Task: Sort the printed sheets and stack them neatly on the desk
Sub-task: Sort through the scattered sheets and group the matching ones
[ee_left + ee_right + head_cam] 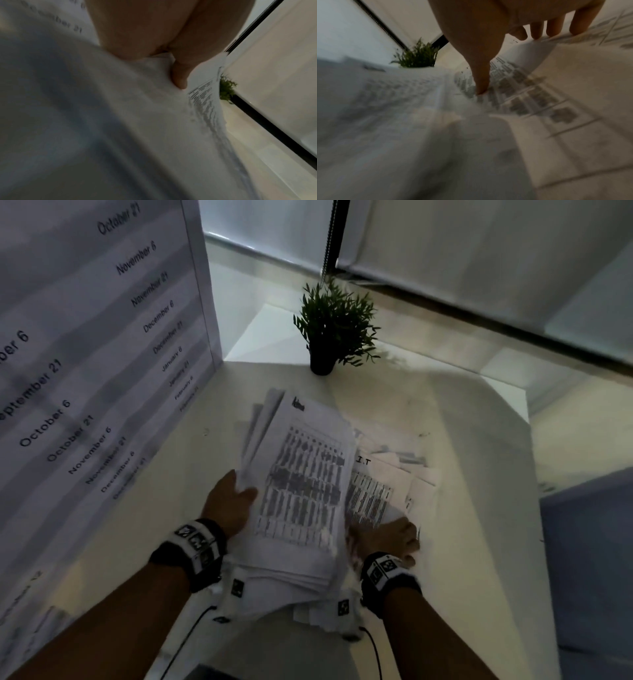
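The left hand (229, 501) grips a thick bundle (301, 484) of printed sheets by its left edge, thumb on top and fingers presumably curled beneath. Held this way, the bundle is likely kept together and clear of the loose sheets (383, 491) while the other hand works. The bundle sits at the centre of the desk (462, 542), tilted up toward 12 o'clock, its edges fanned and uneven rather than squared.

The right hand (394, 537), at 4 o'clock from the bundle, lies spread on the loose sheets, thumb and fingertips (536, 31) pressing down, seemingly to pin or slide one; blur makes it hard to say whether it pinches any paper.

The sheets are thin, limp white paper printed with dense grey tables, and they curl where unsupported. The desk is smooth and pale. A small potted plant (334, 326) stands at 12 o'clock, well apart, and a printed date chart (102, 337) rises at 10 o'clock
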`<state>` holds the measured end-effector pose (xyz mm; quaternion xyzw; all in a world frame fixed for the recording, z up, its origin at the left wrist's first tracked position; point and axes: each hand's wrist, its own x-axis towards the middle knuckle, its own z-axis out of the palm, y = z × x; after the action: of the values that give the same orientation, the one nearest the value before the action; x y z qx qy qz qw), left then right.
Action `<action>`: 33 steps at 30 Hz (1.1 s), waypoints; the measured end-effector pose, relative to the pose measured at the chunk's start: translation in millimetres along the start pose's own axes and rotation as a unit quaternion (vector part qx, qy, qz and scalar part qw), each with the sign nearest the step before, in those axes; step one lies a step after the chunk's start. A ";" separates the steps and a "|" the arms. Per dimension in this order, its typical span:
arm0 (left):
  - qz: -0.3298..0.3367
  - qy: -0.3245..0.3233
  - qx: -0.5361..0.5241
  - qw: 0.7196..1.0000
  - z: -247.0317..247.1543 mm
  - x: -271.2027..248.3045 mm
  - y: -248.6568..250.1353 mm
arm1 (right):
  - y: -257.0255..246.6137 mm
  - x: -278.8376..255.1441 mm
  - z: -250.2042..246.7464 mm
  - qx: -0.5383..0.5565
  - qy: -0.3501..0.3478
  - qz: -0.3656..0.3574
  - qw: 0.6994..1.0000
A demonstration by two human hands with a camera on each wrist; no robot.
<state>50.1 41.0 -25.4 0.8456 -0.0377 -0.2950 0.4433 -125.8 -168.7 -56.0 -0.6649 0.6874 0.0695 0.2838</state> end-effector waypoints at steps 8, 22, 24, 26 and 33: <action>0.050 0.047 -0.082 0.994 -73.9 9.0 6.9 | -5.4 35.8 -30.8 -0.046 -0.028 -0.082 0.995; -0.010 -0.067 -0.118 0.991 -3.2 14.0 -4.8 | -19.5 -10.4 -183.3 0.085 0.173 -0.303 0.933; -0.024 -0.073 -0.074 0.994 13.9 17.3 -7.8 | -33.6 -21.9 -218.7 0.095 0.213 -0.350 0.907; -0.029 -0.071 -0.020 0.997 29.0 19.3 -8.9 | -43.3 -32.5 -246.8 0.121 0.224 -0.377 0.891; -0.007 -0.049 0.048 0.998 38.9 19.0 -4.4 | -52.5 -24.6 -178.1 0.233 0.015 -0.327 0.916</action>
<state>44.1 9.3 -54.5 0.8506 -0.0673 -0.3374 0.3977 -130.0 -237.0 118.4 -0.7683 0.4329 -0.1993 0.4274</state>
